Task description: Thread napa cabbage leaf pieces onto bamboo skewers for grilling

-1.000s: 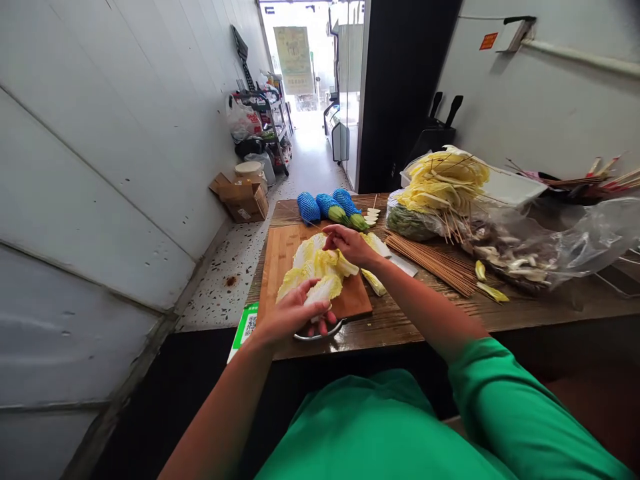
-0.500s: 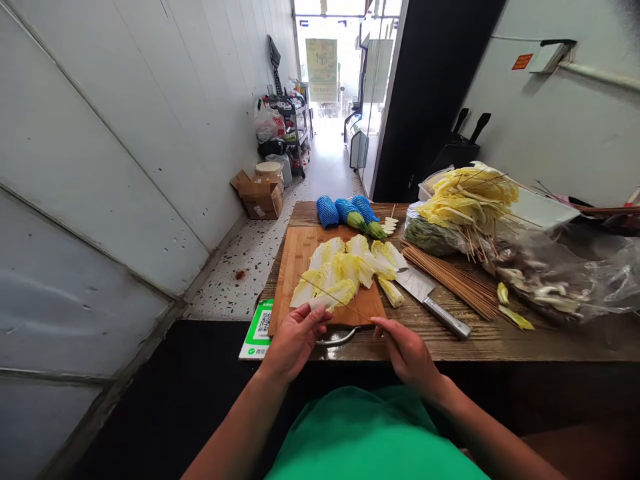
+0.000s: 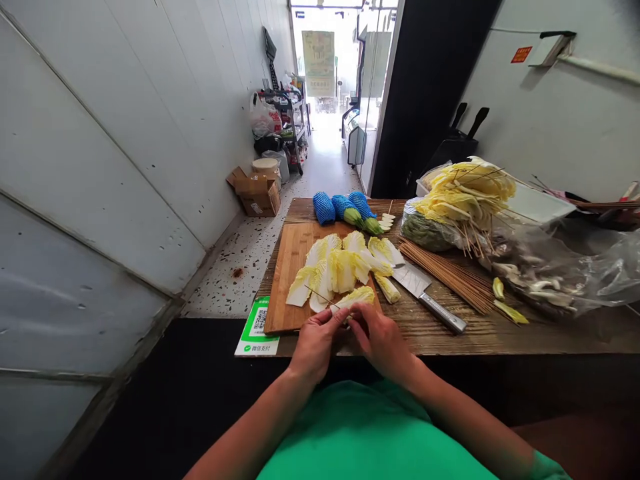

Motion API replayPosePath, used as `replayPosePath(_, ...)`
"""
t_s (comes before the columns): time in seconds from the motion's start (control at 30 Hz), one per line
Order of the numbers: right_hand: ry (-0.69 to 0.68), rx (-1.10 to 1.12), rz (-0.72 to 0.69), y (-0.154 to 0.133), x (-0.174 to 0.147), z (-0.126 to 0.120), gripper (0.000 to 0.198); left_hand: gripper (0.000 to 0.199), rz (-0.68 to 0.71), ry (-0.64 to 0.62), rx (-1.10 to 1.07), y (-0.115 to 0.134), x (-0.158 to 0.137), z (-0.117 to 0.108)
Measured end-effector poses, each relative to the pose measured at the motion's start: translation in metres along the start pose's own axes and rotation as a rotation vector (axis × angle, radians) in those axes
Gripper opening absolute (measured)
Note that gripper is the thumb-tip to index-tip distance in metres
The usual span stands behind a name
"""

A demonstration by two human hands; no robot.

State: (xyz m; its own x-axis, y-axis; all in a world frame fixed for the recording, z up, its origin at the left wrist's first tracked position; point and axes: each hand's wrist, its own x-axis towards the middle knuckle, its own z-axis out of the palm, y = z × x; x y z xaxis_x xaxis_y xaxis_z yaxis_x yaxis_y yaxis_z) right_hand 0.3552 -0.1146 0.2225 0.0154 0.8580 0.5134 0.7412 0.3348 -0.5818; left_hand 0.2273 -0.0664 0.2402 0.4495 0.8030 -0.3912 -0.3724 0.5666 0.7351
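Small food shop's prep area: a green WeChat Pay QR sign (image 3: 257, 328) at the counter's (image 3: 505, 337) near left, heaped cabbage skewers (image 3: 465, 193) right, glass entrance (image 3: 344, 43) at the far end.

At the near left corner of the desk (image 3: 505, 341), a green-and-white card (image 3: 257, 327) is showing a QR code (image 3: 260, 319), with "微信支付" running in dark characters along its bottom edge beside a small green logo (image 3: 247, 348). The lettering just above and below the code is coming out too small to read. The poster (image 3: 319, 63) on the glass door is carrying a line of illegible characters near its foot. An orange-red sticker (image 3: 521, 55) on the right wall and red print on a white plastic bag (image 3: 265, 117) are also staying unreadable.
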Motion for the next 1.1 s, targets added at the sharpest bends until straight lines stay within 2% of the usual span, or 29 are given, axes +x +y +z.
replayPosePath(0.13,0.022,0.014,-0.094,0.002,-0.008,-0.01,0.038,0.021,-0.027,0.045,-0.15,0.007,-0.006,0.003)
replayPosePath(0.3,-0.094,-0.104,-0.06,0.003,-0.038,-0.03,0.038,0.012,0.029,0.153,-0.284,0.018,-0.016,0.007)
replayPosePath(0.4,-0.108,-0.148,-0.079,0.001,-0.048,-0.035,0.044,0.011,0.019,0.196,-0.336,0.019,-0.02,0.013)
replayPosePath(0.53,-0.102,-0.214,-0.157,-0.003,-0.051,-0.039,0.047,0.015,0.006,0.166,-0.35,0.021,-0.026,0.019)
replayPosePath(0.67,-0.102,-0.263,-0.167,-0.006,-0.053,-0.045,0.045,0.018,0.043,0.107,-0.329,0.025,-0.032,0.021)
replayPosePath(1.1,-0.114,-0.397,-0.206,-0.008,-0.054,-0.052,0.045,0.025,0.067,0.139,-0.281,0.019,-0.027,0.02)
